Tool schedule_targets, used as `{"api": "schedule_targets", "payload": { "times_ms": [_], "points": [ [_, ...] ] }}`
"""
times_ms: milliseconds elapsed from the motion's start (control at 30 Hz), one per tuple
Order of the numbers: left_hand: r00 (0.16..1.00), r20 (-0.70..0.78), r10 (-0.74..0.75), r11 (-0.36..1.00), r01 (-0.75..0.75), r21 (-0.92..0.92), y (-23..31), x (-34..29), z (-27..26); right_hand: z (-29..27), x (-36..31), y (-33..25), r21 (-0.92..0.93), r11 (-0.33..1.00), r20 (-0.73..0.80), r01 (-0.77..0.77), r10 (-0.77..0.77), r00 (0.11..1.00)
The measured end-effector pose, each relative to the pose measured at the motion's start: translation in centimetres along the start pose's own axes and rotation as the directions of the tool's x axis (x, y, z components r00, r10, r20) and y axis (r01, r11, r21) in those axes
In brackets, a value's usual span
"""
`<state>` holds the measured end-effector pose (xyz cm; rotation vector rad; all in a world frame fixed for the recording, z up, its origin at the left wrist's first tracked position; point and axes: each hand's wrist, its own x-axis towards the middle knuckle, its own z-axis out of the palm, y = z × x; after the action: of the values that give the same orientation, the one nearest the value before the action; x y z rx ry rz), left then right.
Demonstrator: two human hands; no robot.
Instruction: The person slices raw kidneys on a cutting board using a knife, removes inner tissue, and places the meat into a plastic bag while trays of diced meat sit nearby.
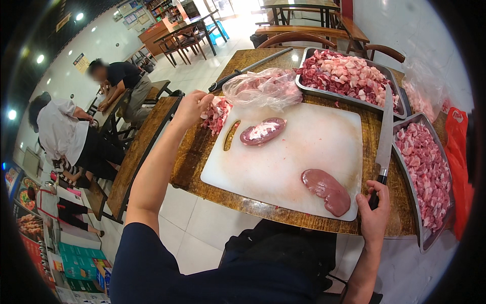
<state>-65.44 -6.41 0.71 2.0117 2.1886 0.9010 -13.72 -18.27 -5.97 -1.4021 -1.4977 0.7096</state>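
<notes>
My right hand grips the black handle of a long kitchen knife, its blade pointing up and away over the board's right edge. With fingers closed together, my left hand is beside a small heap of fatty meat scraps at the board's far left corner; anything in its fingers is hidden. On the white cutting board lie two kidneys. One kidney has white fat on top and sits left of the middle. The other kidney, smooth and brownish, rests at the near right.
Behind the board are a clear bag of meat and a dark-handled sharpening rod. Metal trays of diced meat stand at the far right and right, beside a red plastic bag. People are at tables on the left.
</notes>
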Motion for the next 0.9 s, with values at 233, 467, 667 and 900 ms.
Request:
{"api": "schedule_targets", "payload": {
  "times_ms": [233, 467, 667, 900],
  "points": [
    [0.952, -0.301, -0.054, 0.998, 0.045, -0.036, 2.8, 1.8, -2.2, -0.1, -0.1, 0.9, 0.065, 0.998, -0.028, -0.024, 0.026, 0.999],
    [0.96, -0.024, 0.278, 0.918, -0.273, -0.289, 12.7, -2.6, -0.1, -0.2, -0.1, 1.7, 0.185, 0.981, -0.043, -0.062, 0.071, 0.997],
    [0.305, 0.42, 0.855, 0.494, -0.726, -0.478, 23.5, -10.5, 7.2, -0.8, -0.1, 1.8, 0.467, 0.883, -0.101, -0.04, 0.098, 0.99],
    [0.334, 0.48, 0.811, 0.477, -0.852, -0.214, 26.5, -10.7, 11.9, -0.7, -0.1, 1.6, 0.403, 0.909, -0.122, -0.108, 0.171, 0.978]
  ]
}}
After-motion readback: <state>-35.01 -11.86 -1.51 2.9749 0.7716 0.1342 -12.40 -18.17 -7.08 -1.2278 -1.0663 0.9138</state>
